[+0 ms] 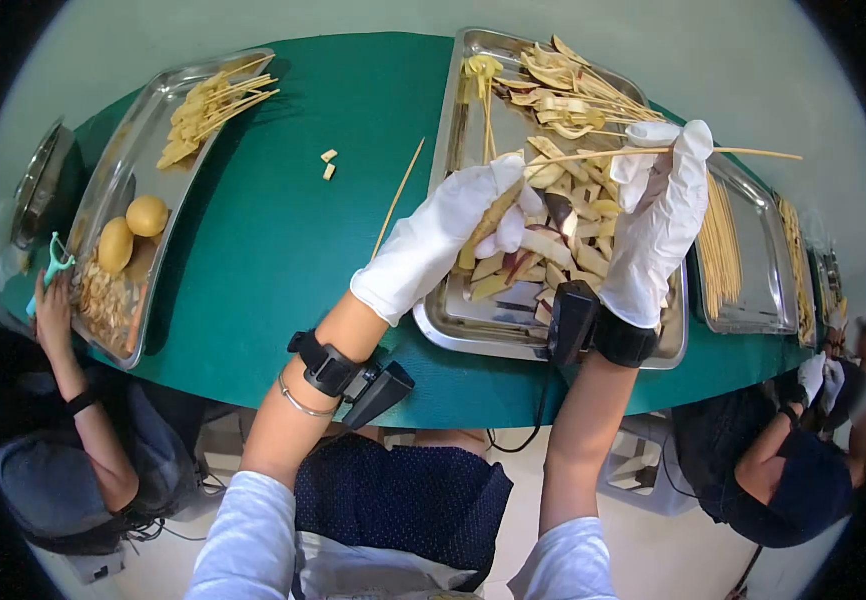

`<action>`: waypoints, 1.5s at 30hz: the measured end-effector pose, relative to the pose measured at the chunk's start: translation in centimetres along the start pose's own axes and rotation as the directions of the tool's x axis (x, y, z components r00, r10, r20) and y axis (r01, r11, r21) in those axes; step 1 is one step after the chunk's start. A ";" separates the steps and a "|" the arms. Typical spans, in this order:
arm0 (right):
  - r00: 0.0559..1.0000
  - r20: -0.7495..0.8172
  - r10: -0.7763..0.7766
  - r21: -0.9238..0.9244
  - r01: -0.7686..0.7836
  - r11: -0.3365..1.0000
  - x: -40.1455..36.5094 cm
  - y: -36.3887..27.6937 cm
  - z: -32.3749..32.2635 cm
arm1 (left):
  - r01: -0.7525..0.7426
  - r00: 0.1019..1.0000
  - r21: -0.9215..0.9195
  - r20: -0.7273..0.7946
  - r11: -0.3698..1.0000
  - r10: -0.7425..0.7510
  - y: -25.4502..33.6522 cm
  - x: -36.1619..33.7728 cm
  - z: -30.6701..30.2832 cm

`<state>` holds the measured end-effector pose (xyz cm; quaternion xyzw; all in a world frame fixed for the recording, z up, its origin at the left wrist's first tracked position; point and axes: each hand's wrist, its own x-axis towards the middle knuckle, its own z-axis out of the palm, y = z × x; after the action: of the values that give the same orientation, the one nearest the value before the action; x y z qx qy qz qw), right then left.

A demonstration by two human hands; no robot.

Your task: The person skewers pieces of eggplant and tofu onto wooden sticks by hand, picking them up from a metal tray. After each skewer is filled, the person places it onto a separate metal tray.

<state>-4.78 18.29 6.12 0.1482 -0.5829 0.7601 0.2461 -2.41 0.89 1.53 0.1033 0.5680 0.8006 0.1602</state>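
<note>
Both my hands wear white gloves and are raised over a metal tray (453, 330) of cut pieces (578, 225). My left hand (463, 220) is closed around a brownish, elongated slice (498, 215). In my right hand (658, 200) a thin wooden skewer (753, 152) is pinched between the fingers, lying nearly level. Its left end reaches the slice at my left fingertips; whether it has pierced the slice, I cannot tell. Filled skewers (563, 90) lie at the tray's far side. Another skewer (398, 195) rests on the green table beside my left glove.
On the left, a tray (168, 240) holds filled skewers, potatoes (116, 245) and peelings; a person's hand (53, 310) is near a peeler (56, 262). Two small pieces (329, 163) lie on the table (303, 260). Bare skewers (721, 245) and another person (783, 450) are at right.
</note>
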 end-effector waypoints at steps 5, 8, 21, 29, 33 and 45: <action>0.998 -0.065 0.013 -0.010 -0.014 1.000 -0.1 0.2 0.0 | 0.014 1.000 -0.185 -0.015 0.983 -0.017 -0.3 0.5 -0.2; 0.999 -0.037 0.002 -0.002 -0.002 1.000 -0.1 0.4 -0.3 | -0.059 0.997 -0.171 0.030 0.984 0.065 -0.3 0.5 -0.2; 0.999 -0.038 -0.008 0.022 0.009 1.000 0.3 0.6 -0.3 | 0.057 0.981 -0.167 0.195 0.984 -0.024 -0.2 0.3 -0.6; 0.999 -0.039 0.014 0.033 -0.013 0.999 0.0 0.5 -0.3 | 0.059 0.986 -0.098 0.161 0.993 -0.043 0.4 -0.4 0.0; 1.000 -0.008 0.011 0.061 -0.011 0.998 0.1 0.6 -0.6 | 0.075 0.983 -0.107 0.176 0.991 -0.056 0.5 -0.5 -0.1; 0.997 -0.054 -0.051 0.007 0.051 0.999 -0.1 0.6 -0.1 | 0.074 0.987 -0.117 0.149 0.990 -0.056 0.4 -0.6 0.0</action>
<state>-5.04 18.21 5.59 0.1434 -0.5689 0.7598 0.2804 -1.87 0.54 1.95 0.1326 0.5078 0.8187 0.2331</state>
